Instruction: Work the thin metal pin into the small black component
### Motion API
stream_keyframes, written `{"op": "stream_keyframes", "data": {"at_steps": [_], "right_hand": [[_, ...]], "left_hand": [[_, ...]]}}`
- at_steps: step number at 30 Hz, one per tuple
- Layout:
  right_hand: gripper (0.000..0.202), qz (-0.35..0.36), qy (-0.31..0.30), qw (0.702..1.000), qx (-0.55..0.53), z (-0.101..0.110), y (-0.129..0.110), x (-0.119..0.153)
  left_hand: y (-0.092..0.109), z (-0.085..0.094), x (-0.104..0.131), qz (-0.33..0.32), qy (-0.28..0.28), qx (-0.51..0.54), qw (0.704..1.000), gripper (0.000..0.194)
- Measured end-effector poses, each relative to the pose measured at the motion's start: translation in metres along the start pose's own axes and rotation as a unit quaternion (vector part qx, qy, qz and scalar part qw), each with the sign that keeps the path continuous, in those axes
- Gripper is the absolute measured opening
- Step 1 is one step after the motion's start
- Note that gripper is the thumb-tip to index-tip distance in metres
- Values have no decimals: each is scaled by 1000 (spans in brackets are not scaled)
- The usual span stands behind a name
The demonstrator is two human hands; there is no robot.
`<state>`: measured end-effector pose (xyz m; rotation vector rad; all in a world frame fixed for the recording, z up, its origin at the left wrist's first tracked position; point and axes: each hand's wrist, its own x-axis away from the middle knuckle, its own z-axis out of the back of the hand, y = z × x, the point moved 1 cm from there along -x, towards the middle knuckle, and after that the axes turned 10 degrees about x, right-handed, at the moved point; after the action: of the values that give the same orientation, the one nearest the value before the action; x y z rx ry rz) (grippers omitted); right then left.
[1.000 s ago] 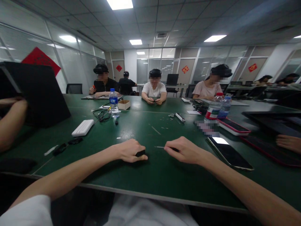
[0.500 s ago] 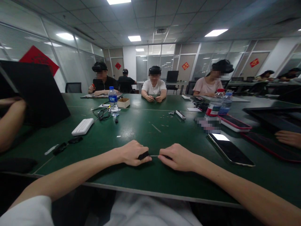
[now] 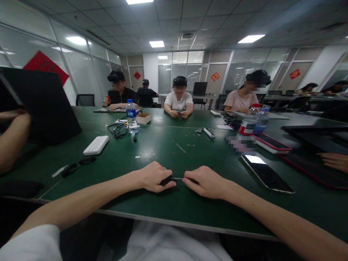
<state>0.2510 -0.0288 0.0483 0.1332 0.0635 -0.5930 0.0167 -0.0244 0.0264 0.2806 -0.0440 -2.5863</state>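
Fingers [image 3: 164, 173] curled in, the left hand [image 3: 152, 177] grips a small black piece [image 3: 166, 180], just in from the middle of the worktop's [image 3: 160, 146] near edge! Facing it, the right hand [image 3: 206, 182]: thumb and forefinger pinched on a thin metal rod [image 3: 178, 178], bridging the narrow gap. Its tip reaches the black piece; whether it sits inside, can't tell. Remaining fingers tucked, hard to see. Out right, a phone [image 3: 268, 174] lies screen-up near that same edge. Towards the far edge, a blue-capped bottle [image 3: 132, 117] stands upright beside a small open box [image 3: 143, 118], while a person in white [image 3: 178, 100] sits beyond.
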Motion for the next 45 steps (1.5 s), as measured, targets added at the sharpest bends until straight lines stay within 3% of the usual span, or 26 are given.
{"op": "stream_keyframes", "data": {"at_steps": [8, 20, 31, 45], "right_hand": [[35, -59, -25, 997, 31, 0, -6, 0], [38, -102, -30, 994, 28, 2, -20, 2], [38, -50, -37, 998, -10, 4, -14, 2], [38, 2, -23, 999, -45, 4, -8, 2]], "left_hand": [[5, -2, -4, 58, -14, -40, 997, 41], [10, -1, -5, 82, -32, -78, 993, 41], [8, -3, 0, 15, -42, -70, 997, 39], [4, -5, 3, -62, -15, -46, 997, 38]]}}
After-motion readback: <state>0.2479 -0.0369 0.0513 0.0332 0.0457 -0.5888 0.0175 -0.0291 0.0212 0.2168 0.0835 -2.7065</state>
